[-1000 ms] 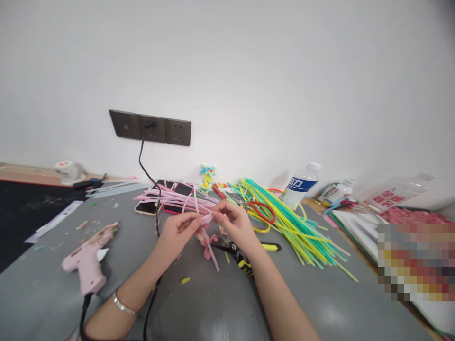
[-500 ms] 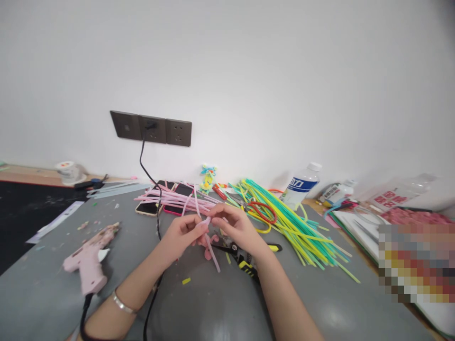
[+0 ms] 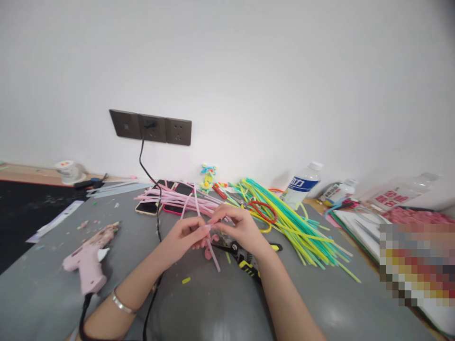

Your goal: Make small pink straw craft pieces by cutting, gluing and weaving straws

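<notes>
My left hand (image 3: 186, 237) pinches a pink pipe cleaner (image 3: 214, 257), whose lower end slants down toward the table. Fingertips of my right hand (image 3: 236, 227) meet it at the same spot and close on a small pale pink bent part there. Fingers partly cover where the two hands join. Just behind and below lies a curled pink piece (image 3: 209, 252). Black-and-yellow cutters (image 3: 245, 263) rest under my right wrist with their jaws pointing left. A bundle of pink pipe cleaners (image 3: 174, 199) lies beyond my hands, across some phones (image 3: 147, 208).
On the left lies a pink glue gun (image 3: 87, 263), and a black cord (image 3: 158, 222) runs to the wall socket (image 3: 152, 129). Green and yellow pipe cleaners (image 3: 291, 227) spread right, with red-handled scissors (image 3: 263, 210) on them. Bottles (image 3: 302, 184) and a small figure (image 3: 208, 177) stand behind.
My right fingers came away from the pale pink part, then closed in beside my left fingertips again. My left hand kept its pinch, its thumb shifting slightly. Objects on the table stayed put.
</notes>
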A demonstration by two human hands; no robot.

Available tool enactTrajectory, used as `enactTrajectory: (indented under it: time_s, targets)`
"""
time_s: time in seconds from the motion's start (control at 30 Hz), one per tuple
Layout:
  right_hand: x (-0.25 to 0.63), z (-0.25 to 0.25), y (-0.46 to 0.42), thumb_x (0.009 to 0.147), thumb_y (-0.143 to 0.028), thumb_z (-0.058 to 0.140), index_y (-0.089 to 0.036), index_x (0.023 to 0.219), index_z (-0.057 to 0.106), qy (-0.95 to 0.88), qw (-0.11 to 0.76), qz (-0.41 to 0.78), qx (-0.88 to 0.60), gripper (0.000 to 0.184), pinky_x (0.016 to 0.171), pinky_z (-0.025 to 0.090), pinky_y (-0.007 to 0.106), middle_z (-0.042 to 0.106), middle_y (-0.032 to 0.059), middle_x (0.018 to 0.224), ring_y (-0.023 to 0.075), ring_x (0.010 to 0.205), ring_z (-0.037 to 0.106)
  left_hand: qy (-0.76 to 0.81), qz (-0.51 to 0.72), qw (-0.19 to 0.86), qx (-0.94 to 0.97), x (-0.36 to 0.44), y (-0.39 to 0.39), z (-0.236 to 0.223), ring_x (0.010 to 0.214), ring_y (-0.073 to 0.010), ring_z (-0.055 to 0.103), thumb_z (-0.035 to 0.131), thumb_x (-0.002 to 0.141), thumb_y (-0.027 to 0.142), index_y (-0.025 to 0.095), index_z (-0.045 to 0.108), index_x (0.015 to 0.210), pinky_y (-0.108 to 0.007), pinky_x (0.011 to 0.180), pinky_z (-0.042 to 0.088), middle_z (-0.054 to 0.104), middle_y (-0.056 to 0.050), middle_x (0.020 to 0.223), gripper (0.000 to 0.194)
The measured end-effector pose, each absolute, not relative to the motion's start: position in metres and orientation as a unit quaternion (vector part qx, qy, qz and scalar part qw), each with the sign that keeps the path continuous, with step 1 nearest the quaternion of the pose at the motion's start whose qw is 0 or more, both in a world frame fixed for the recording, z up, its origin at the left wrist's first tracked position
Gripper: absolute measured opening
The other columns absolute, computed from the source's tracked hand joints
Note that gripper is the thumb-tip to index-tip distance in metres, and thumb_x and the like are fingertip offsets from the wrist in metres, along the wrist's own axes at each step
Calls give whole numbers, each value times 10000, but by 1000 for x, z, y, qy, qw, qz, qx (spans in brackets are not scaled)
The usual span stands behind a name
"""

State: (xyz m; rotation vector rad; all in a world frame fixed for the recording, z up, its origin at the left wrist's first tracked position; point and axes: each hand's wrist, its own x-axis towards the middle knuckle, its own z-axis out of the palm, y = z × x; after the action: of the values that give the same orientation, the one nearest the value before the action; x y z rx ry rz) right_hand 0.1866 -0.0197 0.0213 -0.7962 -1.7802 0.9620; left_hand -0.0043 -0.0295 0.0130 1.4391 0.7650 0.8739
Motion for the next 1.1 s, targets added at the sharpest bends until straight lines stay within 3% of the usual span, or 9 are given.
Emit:
enactTrajectory:
  time_s: [0.3,0.7,0.9,1.0,1.1]
  targets:
    - [180,23,-20,901,-295,666,-209,825,737,-757,500,281,-314,134,717,512,321,712,55,790,191,759,653,328,404,609,599,-4,-29,10,510,-98,441,654,837,530,164,605,667,-225,513,337,559,16,566,406]
    - [150,10,-32,917,-186,601,-242,819,657,-721,580,48,-376,126,779,421,387,711,23,763,198,743,653,319,532,594,513,11,-44,5,534,-96,429,659,852,506,185,535,648,-219,515,328,497,40,579,400]
    - [157,11,-26,908,-184,612,-235,840,669,-737,562,102,-360,103,798,427,383,717,30,803,206,796,660,322,511,580,546,6,-38,0,552,-113,494,592,900,515,184,607,744,-238,525,355,578,17,635,366]
    - [168,17,-21,903,-204,629,-237,844,693,-737,561,145,-350,93,805,446,386,725,37,824,218,815,655,305,500,602,543,1,-31,-2,607,-149,557,525,902,599,170,669,827,-256,526,384,626,-21,713,459]
    - [175,21,-18,896,-204,641,-237,830,702,-735,565,160,-339,95,795,464,380,723,34,810,216,799,645,326,506,586,542,-3,-27,0,603,-147,552,543,886,607,159,684,793,-248,521,386,628,-27,694,479]
